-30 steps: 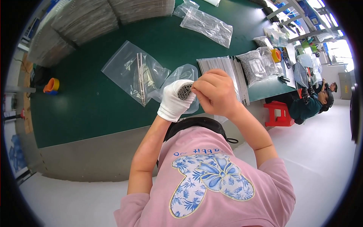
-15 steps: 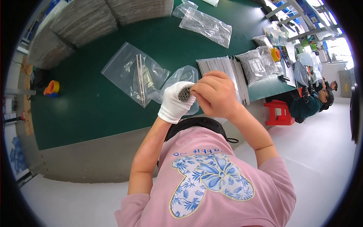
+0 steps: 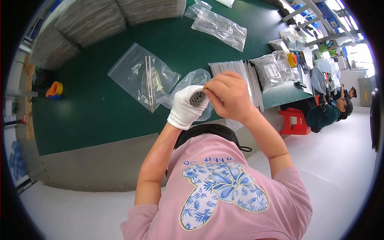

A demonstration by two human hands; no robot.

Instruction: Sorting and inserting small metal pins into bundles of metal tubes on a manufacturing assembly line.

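The left hand (image 3: 185, 108), in a white glove, is closed around a bundle of thin metal tubes (image 3: 197, 98), held up above the green counter (image 3: 88, 108). The bare right hand (image 3: 229, 96) pinches at the tube ends. If the glove loosens, the tubes could slide out and scatter. A floppy clear bag (image 3: 191, 80) hangs behind the hands. Another clear bag with long rods (image 3: 143, 76) lies flat to the left. A grey-filled bag (image 3: 274, 70) sits far right.
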